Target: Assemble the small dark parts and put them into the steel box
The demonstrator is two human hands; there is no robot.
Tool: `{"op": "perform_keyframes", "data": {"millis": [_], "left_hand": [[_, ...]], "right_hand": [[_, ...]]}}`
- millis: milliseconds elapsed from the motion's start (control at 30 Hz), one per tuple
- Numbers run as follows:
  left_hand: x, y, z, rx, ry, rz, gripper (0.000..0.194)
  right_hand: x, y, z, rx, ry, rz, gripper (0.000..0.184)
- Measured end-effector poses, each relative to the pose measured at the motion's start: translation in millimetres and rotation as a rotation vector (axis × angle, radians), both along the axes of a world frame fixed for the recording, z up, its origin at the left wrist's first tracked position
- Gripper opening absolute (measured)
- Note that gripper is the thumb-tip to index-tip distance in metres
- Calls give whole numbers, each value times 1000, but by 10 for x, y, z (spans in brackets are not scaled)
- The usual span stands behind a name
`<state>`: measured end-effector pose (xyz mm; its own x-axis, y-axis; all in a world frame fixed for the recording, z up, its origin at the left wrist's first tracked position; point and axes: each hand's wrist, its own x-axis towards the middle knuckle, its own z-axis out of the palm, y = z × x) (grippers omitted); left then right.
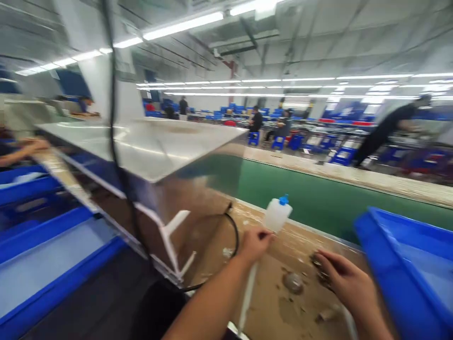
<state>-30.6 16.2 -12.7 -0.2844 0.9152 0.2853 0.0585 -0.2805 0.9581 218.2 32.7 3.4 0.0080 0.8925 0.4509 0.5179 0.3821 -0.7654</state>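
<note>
Two hands on my feed: left hand [255, 245] pinching a blue-capped plastic bottle [277, 215]; right hand [348, 283] curled over a dark scrap [319, 269].

We could read no text, label, brand, number or sign in this view. The white plastic bottle [276, 215] with its blue cap showed no legible marking, and neither did the blue plastic crate [399, 269]. The distant blue bins and stools were too blurred and small for us to make out any writing.
</note>
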Motion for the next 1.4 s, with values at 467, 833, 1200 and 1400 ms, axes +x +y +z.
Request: {"op": "perform_keyframes", "data": {"millis": [467, 833, 1200, 1400], "left_hand": [[-85, 193, -90, -4, -48, -59, 35], [-66, 159, -17, -21, -26, -20, 29], [-52, 155, -31, -11, -45, -46, 28], [-35, 147, -16, -8, -57, -46, 31]], "right_hand": [[135, -48, 8, -279, 6, 490, 29], [66, -132, 122, -136, -160, 606, 2], [53, -177, 146, -112, -216, 614, 9], [45, -184, 145, -105, -229, 622, 10]]}}
